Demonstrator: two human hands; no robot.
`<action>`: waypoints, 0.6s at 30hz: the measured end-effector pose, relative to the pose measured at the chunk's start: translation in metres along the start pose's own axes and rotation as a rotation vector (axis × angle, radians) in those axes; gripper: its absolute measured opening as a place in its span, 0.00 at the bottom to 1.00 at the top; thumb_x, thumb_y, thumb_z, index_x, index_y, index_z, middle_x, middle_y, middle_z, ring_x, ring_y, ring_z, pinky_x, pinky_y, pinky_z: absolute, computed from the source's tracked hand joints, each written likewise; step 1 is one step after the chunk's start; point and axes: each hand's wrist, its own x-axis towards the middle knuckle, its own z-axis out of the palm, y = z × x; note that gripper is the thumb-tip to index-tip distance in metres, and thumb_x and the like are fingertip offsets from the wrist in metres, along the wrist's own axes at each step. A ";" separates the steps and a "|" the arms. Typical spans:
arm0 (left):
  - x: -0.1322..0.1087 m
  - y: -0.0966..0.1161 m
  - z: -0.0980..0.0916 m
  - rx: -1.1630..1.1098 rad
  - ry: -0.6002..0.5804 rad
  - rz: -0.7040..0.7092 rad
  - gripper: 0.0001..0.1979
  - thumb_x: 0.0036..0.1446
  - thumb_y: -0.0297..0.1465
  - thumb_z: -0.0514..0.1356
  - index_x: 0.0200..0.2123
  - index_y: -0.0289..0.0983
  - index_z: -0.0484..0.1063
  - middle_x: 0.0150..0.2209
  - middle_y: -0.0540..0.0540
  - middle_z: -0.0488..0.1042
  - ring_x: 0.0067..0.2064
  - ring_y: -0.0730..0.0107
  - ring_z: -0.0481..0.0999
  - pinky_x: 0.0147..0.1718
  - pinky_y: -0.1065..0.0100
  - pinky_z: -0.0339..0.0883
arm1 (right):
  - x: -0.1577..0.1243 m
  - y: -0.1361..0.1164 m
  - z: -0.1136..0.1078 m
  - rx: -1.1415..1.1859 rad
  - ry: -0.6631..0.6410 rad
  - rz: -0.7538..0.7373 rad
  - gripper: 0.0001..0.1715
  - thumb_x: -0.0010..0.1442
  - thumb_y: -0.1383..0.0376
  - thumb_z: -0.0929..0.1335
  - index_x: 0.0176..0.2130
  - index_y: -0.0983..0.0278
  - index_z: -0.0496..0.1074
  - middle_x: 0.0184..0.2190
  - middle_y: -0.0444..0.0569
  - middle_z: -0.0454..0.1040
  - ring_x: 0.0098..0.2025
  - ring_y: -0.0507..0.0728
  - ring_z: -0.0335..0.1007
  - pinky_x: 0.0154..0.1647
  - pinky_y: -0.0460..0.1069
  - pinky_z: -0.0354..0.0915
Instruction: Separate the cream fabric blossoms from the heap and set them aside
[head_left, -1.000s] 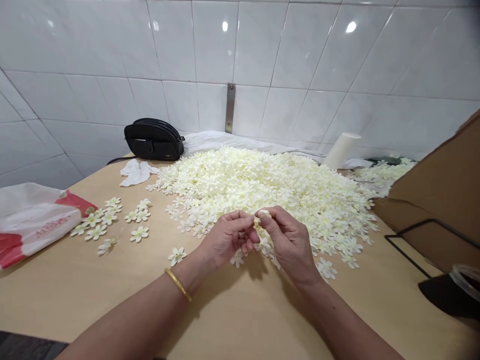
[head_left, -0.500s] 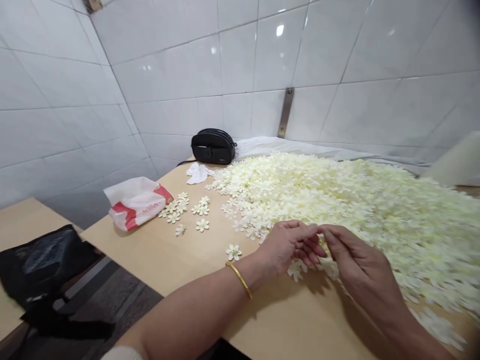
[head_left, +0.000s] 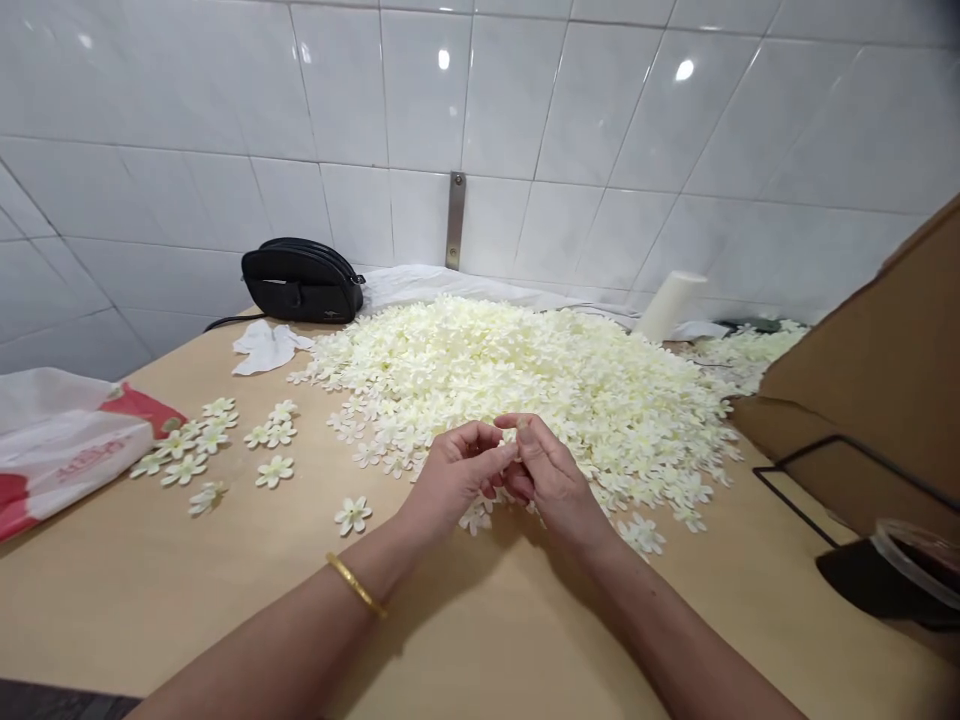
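Note:
My left hand point(head_left: 454, 475) and my right hand point(head_left: 551, 480) meet fingertip to fingertip in front of a big heap of pale artificial flowers point(head_left: 480, 350). Thumb and forefinger of each hand are pinched together. A small pale bit shows between the fingertips, but the fingers mostly cover it, and I cannot tell whether it is a flower. A gold bangle point(head_left: 355, 585) circles my left wrist. One loose white flower point(head_left: 352, 515) lies on the table left of my left forearm. Several more flowers point(head_left: 184, 468) are spread farther left.
A white and red plastic bag point(head_left: 67, 440) lies at the left. Behind are a crumpled tissue point(head_left: 270, 346) and a black pouch point(head_left: 304, 282) by the tiled wall. A white cone point(head_left: 670, 305) stands behind the heap. Cardboard point(head_left: 862, 380) and a dark cup in a wire holder point(head_left: 885, 575) border the right.
The view has swung right, so the cardboard and cup now show and the table's left edge is mostly gone. Both hands stay pinched together at the heap.

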 end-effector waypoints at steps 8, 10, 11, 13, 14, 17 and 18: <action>0.002 -0.005 -0.002 0.069 0.178 0.061 0.08 0.43 0.32 0.61 0.23 0.34 0.64 0.17 0.54 0.63 0.19 0.80 0.61 0.20 0.75 0.57 | 0.002 0.000 -0.006 -0.232 0.096 -0.119 0.18 0.49 0.53 0.65 0.32 0.64 0.64 0.18 0.39 0.60 0.19 0.47 0.55 0.18 0.42 0.53; 0.003 -0.005 -0.003 0.007 0.122 0.048 0.08 0.44 0.31 0.61 0.23 0.34 0.64 0.17 0.53 0.64 0.20 0.80 0.63 0.21 0.75 0.58 | 0.001 0.000 -0.007 -0.279 0.110 -0.149 0.15 0.51 0.55 0.65 0.26 0.65 0.63 0.17 0.40 0.60 0.19 0.47 0.54 0.18 0.43 0.53; 0.003 -0.005 -0.003 -0.052 0.075 0.028 0.08 0.43 0.31 0.61 0.23 0.34 0.64 0.18 0.53 0.65 0.20 0.79 0.64 0.22 0.74 0.59 | 0.002 0.000 -0.007 -0.264 0.114 -0.142 0.16 0.53 0.55 0.63 0.23 0.65 0.62 0.16 0.40 0.60 0.18 0.47 0.54 0.18 0.43 0.54; 0.003 -0.004 -0.003 -0.177 -0.018 -0.024 0.08 0.42 0.30 0.62 0.24 0.34 0.65 0.18 0.52 0.66 0.21 0.78 0.66 0.24 0.73 0.61 | 0.003 0.002 -0.009 -0.162 0.101 -0.083 0.19 0.55 0.54 0.61 0.21 0.65 0.60 0.14 0.39 0.58 0.17 0.47 0.54 0.18 0.43 0.54; 0.003 -0.004 -0.003 -0.224 -0.049 -0.047 0.08 0.41 0.30 0.62 0.25 0.34 0.65 0.19 0.52 0.67 0.22 0.77 0.67 0.24 0.72 0.62 | 0.004 0.003 -0.010 -0.091 0.090 -0.044 0.19 0.55 0.53 0.61 0.22 0.65 0.60 0.13 0.39 0.58 0.16 0.47 0.54 0.17 0.43 0.54; 0.004 -0.003 -0.003 -0.256 -0.043 -0.083 0.09 0.39 0.27 0.63 0.25 0.33 0.65 0.18 0.52 0.68 0.21 0.77 0.68 0.23 0.73 0.61 | 0.005 0.005 -0.011 0.035 0.072 0.022 0.19 0.54 0.52 0.61 0.24 0.65 0.61 0.13 0.38 0.57 0.15 0.46 0.54 0.17 0.43 0.53; 0.004 -0.003 -0.003 -0.238 -0.017 -0.082 0.09 0.39 0.27 0.63 0.25 0.34 0.65 0.18 0.52 0.67 0.21 0.77 0.67 0.22 0.73 0.61 | 0.005 0.004 -0.011 0.022 0.080 0.007 0.19 0.55 0.53 0.61 0.25 0.65 0.62 0.14 0.38 0.58 0.16 0.47 0.54 0.17 0.43 0.54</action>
